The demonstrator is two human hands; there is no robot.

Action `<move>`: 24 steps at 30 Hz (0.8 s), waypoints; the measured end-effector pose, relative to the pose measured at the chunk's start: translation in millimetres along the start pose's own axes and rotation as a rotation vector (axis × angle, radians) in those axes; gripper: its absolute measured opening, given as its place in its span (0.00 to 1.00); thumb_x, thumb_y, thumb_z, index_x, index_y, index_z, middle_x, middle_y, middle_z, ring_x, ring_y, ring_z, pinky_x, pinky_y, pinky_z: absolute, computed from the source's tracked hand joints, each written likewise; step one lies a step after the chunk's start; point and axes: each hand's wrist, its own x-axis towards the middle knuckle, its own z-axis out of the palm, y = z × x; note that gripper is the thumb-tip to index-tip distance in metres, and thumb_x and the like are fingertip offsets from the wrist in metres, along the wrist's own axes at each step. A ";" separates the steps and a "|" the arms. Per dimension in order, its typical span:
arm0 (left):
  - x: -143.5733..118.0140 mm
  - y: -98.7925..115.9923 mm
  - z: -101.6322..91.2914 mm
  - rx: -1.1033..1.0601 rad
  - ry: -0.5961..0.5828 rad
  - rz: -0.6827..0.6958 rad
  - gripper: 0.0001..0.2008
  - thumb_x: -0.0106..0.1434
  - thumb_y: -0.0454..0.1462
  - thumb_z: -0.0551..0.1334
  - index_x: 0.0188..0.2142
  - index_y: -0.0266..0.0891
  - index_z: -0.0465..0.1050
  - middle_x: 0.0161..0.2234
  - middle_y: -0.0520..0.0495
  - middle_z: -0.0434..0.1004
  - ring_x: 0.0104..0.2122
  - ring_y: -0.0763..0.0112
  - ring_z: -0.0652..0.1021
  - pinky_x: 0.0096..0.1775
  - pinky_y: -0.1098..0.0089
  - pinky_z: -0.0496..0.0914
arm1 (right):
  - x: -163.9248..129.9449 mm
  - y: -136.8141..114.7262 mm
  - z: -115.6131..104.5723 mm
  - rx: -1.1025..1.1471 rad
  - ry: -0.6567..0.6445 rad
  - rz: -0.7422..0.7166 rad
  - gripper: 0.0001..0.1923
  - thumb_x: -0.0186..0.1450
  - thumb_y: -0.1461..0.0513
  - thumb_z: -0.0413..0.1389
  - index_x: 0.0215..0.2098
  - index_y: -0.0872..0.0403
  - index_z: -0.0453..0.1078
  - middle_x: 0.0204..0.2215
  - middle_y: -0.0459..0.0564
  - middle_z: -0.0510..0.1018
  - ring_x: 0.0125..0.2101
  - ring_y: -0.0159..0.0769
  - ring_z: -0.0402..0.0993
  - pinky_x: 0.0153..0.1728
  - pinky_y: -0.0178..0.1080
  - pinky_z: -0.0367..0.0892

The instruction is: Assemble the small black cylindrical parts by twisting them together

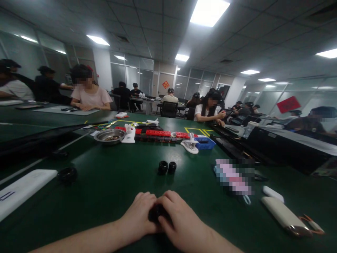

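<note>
My left hand (139, 215) and my right hand (181, 221) meet low in front of me, fingers curled around a dark round black part (158, 212). Fingers and shadow cover most of it, so its exact kind is unclear. Just beyond the hands, two small black wheel-like parts (163, 167) stand side by side on the green tabletop (110, 186). A similar but larger-looking black round part (67, 174) lies to the left, beside a long white slab-like object (28, 191).
Across the table sit a metal bowl (110, 136) of small pieces, a white clamp (129, 134), a red strip (158, 133), another white clamp (190, 144) and a blue tray (205, 143). A pouch (233, 175) and a cream case (284, 214) lie right. Several people work beyond.
</note>
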 end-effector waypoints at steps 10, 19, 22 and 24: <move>-0.8 -7.0 3.8 0.015 0.024 0.077 0.19 0.49 0.53 0.62 0.32 0.41 0.69 0.31 0.52 0.70 0.33 0.65 0.68 0.35 0.68 0.59 | 5.2 4.8 4.7 -0.076 0.126 0.096 0.19 0.52 0.60 0.59 0.42 0.55 0.65 0.39 0.52 0.69 0.39 0.42 0.64 0.40 0.43 0.62; 1.5 -7.5 7.7 -0.007 0.044 0.064 0.18 0.46 0.50 0.66 0.29 0.40 0.69 0.30 0.53 0.70 0.33 0.66 0.68 0.36 0.67 0.59 | 0.5 2.0 -5.4 0.066 0.005 -0.096 0.26 0.50 0.71 0.54 0.48 0.54 0.61 0.46 0.50 0.68 0.46 0.38 0.61 0.50 0.39 0.56; 0.6 -9.1 8.0 -0.014 0.053 0.096 0.19 0.47 0.51 0.65 0.31 0.41 0.70 0.31 0.54 0.70 0.33 0.66 0.69 0.35 0.67 0.58 | 2.5 5.1 -3.6 0.034 0.091 -0.013 0.24 0.53 0.65 0.57 0.48 0.56 0.61 0.46 0.53 0.67 0.47 0.41 0.61 0.49 0.42 0.57; 0.4 -9.1 8.0 0.006 0.063 0.095 0.19 0.46 0.51 0.65 0.31 0.41 0.70 0.31 0.54 0.70 0.33 0.66 0.69 0.34 0.67 0.58 | 4.8 7.9 0.9 -0.019 0.130 0.056 0.21 0.54 0.61 0.58 0.46 0.57 0.63 0.42 0.54 0.70 0.43 0.43 0.63 0.45 0.44 0.60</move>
